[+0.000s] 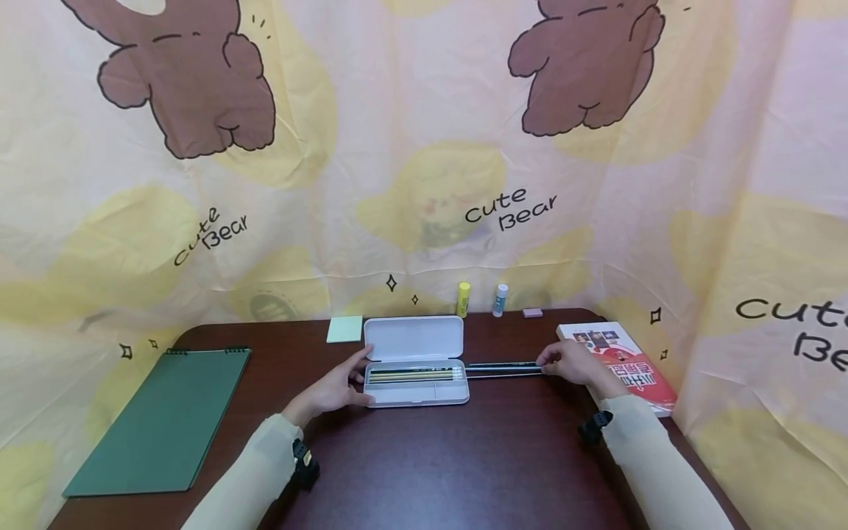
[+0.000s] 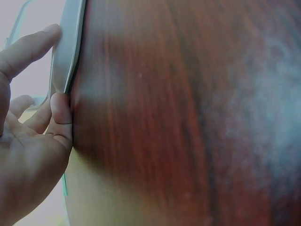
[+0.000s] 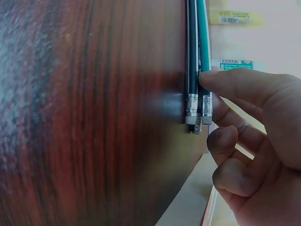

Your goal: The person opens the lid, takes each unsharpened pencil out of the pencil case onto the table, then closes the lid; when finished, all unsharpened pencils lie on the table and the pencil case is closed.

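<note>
A white pencil case (image 1: pixel 404 397) lies on the table with its lid (image 1: pixel 414 338) raised at the back. Several pencils (image 1: pixel 411 375) lie in its long compartment. At its left end my left hand (image 1: pixel 334 384) grips the case, thumb at the front corner and a finger near the hinge. The left wrist view shows fingers along the case's edge (image 2: pixel 68 52). To the right of the case, more pencils (image 1: pixel 500 366), dark and green, lie side by side. My right hand (image 1: pixel 571 362) pinches the green pencil (image 3: pixel 204 52) near its eraser end, beside the dark pencils (image 3: pixel 192 61).
At the back stand a yellow glue stick (image 1: pixel 463 300) and a blue-and-white glue stick (image 1: pixel 500 301), with a pink eraser (image 1: pixel 533 313) beside them. Pale sticky notes (image 1: pixel 344 329) lie left of the lid. A green coil-bound pad (image 1: pixel 162 419) is far left; a red-and-white book (image 1: pixel 632 368) lies under the right forearm.
</note>
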Available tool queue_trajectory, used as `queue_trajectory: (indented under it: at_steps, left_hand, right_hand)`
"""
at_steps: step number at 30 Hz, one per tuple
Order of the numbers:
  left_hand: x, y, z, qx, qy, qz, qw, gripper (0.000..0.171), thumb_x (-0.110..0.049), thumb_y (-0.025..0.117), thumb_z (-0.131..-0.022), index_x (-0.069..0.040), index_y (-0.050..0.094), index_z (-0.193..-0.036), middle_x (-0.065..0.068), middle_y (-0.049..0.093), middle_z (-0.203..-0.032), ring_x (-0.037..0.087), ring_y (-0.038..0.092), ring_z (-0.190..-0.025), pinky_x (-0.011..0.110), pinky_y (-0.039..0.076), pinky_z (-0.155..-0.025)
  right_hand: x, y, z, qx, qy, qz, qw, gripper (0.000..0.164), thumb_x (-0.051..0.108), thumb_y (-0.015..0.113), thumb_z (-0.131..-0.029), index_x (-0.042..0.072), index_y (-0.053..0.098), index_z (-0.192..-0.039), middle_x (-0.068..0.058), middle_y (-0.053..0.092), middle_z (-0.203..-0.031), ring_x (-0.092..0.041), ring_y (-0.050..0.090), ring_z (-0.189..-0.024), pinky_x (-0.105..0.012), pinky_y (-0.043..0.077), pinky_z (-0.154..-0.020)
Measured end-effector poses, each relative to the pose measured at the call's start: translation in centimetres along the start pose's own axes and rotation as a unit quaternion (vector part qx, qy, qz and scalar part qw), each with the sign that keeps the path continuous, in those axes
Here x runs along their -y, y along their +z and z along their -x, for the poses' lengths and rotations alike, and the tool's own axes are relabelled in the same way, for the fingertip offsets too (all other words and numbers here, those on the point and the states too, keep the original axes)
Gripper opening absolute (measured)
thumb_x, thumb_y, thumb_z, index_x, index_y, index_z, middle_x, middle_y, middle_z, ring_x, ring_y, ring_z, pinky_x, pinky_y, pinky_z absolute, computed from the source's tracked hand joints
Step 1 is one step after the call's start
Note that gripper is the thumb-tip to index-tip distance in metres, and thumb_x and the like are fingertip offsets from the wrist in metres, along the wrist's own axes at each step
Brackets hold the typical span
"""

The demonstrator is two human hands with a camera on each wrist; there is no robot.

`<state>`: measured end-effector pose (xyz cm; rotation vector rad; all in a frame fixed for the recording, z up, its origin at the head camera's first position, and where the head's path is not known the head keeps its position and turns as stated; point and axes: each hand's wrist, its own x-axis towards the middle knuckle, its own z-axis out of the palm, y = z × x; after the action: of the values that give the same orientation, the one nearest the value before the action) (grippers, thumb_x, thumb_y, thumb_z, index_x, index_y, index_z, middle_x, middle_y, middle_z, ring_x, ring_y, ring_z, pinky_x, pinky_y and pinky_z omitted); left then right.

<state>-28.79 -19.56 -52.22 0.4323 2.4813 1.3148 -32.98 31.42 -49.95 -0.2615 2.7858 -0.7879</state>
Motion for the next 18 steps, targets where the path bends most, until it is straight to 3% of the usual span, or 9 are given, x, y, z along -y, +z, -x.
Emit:
queue_trajectory:
  at_steps: [5,18]
  left_hand:
    - [-0.13,0.0,0.08,-0.004,-0.015,0.002,0.9999,0.107,-0.019,0.088,-0.076,-0.03,0.022,-0.159,0.007,0.051,-0.144,0.023,0.047,-0.114,0.033,0.041,-0.091]
    - [-0.21,0.08,0.2,-0.003,-0.009,0.001,1.0,0.107,-0.019,0.087,-0.076,-0.029,0.021,-0.16,0.007,0.05,-0.145,0.023,0.047,-0.114,0.035,0.041,-0.091]
  right_hand:
    - [0.12,0.11,0.02,0.001,0.017,-0.011,1.0,0.011,0.012,0.071,-0.09,0.014,0.076,-0.099,-0.003,0.071,-0.098,-0.021,0.055,-0.088,-0.037,0.042,-0.078]
    - [0.24,0.39,0.0,-0.007,0.018,-0.04,0.999,0.014,0.016,0.072,-0.09,0.016,0.075,-0.103,-0.003,0.071,-0.101,-0.022,0.056,-0.092,-0.038,0.043,-0.082]
